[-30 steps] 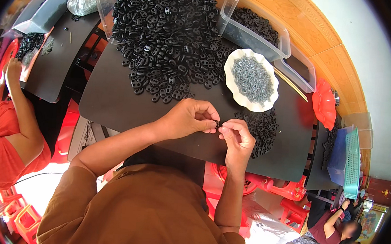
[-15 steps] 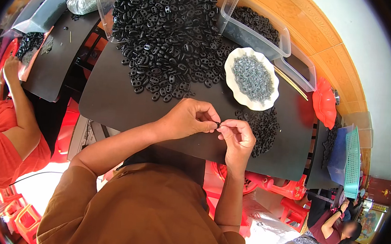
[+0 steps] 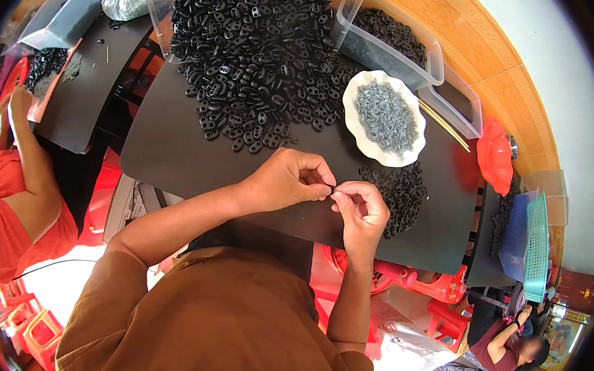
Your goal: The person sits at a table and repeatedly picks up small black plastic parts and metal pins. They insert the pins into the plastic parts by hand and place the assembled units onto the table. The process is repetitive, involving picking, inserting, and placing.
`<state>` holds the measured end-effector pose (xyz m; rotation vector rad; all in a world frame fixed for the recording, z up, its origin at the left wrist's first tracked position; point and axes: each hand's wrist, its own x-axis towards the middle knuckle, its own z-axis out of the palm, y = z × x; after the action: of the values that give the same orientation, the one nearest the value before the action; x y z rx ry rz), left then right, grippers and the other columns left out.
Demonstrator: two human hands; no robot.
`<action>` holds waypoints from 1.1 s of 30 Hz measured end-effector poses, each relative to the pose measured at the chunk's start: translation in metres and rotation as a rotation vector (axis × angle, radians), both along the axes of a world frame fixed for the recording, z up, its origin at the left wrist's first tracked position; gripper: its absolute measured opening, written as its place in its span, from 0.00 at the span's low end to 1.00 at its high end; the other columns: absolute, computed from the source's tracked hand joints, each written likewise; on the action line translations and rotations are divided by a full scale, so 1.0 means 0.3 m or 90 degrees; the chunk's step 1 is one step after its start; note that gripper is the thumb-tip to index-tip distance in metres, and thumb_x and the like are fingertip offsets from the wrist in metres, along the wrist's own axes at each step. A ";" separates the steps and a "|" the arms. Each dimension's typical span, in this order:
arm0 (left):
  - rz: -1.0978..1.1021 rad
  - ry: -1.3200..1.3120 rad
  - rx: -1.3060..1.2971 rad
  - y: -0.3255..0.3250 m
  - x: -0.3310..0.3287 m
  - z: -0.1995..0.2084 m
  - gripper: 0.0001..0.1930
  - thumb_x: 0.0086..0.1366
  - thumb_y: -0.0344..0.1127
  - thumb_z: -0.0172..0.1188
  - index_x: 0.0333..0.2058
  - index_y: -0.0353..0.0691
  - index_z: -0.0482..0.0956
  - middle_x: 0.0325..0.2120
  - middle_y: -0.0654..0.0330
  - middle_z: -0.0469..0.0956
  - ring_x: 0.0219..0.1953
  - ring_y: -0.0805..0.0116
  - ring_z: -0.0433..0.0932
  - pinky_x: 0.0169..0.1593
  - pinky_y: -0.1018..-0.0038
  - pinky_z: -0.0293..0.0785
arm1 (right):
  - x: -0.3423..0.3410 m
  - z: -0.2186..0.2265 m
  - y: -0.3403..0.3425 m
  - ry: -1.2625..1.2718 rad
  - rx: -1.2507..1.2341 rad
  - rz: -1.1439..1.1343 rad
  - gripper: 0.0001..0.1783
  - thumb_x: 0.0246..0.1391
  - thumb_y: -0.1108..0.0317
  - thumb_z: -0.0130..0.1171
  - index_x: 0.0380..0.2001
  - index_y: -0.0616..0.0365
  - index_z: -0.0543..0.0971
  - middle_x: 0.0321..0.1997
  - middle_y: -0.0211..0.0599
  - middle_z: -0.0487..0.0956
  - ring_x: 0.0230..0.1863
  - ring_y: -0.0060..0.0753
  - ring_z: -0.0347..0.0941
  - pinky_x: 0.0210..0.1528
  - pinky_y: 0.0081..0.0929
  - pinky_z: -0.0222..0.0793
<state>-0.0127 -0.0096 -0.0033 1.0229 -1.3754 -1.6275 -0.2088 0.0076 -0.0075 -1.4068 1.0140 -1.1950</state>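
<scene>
Over the near part of the dark table, both hands meet fingertip to fingertip. My left hand pinches a small black piece, mostly covered by its fingers. From the other side my right hand has thumb and forefinger closed at the same piece; whether it grips a second part is too small to tell. Beyond them spreads a big heap of black oval pieces with two holes. Right of the heap, a white scalloped dish holds many small grey, spring-like parts. Beside my right hand lies a pile of smaller black parts.
Clear plastic bins with black parts stand at the table's back right, near chopsticks and a red scalloped dish. A green basket is farther right. At left, a person in red works at another table.
My hands keep nearly the same pinch at the small black piece. The view has shifted very slightly, and the person at left has moved their hands a little.
</scene>
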 end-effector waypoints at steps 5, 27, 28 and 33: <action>0.003 -0.005 -0.010 0.004 -0.002 -0.003 0.03 0.63 0.24 0.65 0.36 0.32 0.82 0.31 0.60 0.84 0.35 0.76 0.82 0.43 0.78 0.81 | -0.002 0.014 0.001 0.086 -0.047 0.000 0.05 0.55 0.85 0.62 0.32 0.65 0.79 0.35 0.35 0.80 0.34 0.21 0.76 0.34 0.19 0.75; 0.089 0.174 0.102 0.006 -0.018 -0.022 0.04 0.68 0.27 0.62 0.39 0.32 0.79 0.33 0.59 0.82 0.36 0.76 0.81 0.43 0.78 0.80 | 0.020 -0.004 -0.002 -0.068 0.017 -0.018 0.14 0.57 0.82 0.63 0.47 0.66 0.76 0.41 0.35 0.76 0.41 0.22 0.76 0.44 0.20 0.75; 0.091 0.185 0.090 0.009 -0.020 -0.035 0.05 0.68 0.27 0.62 0.39 0.32 0.79 0.33 0.59 0.82 0.35 0.76 0.81 0.42 0.78 0.79 | 0.020 -0.006 0.003 -0.054 0.031 -0.016 0.13 0.57 0.82 0.63 0.46 0.67 0.76 0.42 0.35 0.76 0.40 0.22 0.76 0.43 0.20 0.75; 0.084 0.154 0.038 0.021 -0.031 -0.034 0.05 0.68 0.27 0.62 0.40 0.32 0.79 0.33 0.60 0.82 0.37 0.76 0.81 0.43 0.77 0.79 | 0.036 -0.008 0.004 -0.018 0.020 -0.014 0.07 0.59 0.80 0.62 0.41 0.67 0.77 0.39 0.33 0.77 0.38 0.21 0.75 0.39 0.19 0.74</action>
<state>-0.0219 -0.0033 -0.0133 0.8973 -1.0832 -1.6427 -0.1979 0.0087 -0.0098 -1.3541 1.0264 -1.2070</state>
